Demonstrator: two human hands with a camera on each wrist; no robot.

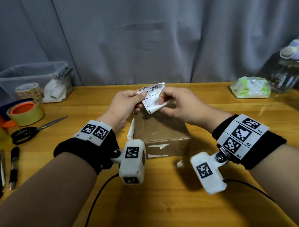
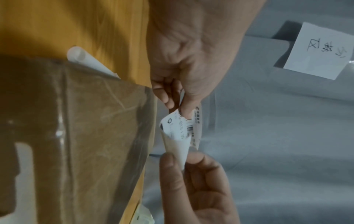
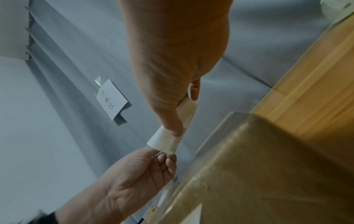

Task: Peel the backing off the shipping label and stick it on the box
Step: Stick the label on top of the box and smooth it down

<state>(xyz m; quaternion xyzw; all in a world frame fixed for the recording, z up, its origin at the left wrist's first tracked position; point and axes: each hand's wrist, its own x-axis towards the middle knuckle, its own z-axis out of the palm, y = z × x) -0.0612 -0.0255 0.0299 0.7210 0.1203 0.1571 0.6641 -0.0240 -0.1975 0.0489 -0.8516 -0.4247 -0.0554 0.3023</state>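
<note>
Above the far edge of the brown cardboard box I hold a white shipping label with a barcode. My left hand pinches its left edge between thumb and fingers. My right hand pinches the lower right part, where a white layer curls away from the printed sheet. The left wrist view shows the label bent between the left hand and the right hand, beside the taped box. In the right wrist view the right hand and left hand hold the paper.
A curled white strip leans against the box's left side. To the left lie tape rolls, scissors, a pen and a clear bin. At the right are a wipes pack and a bottle. Cables trail toward the front edge.
</note>
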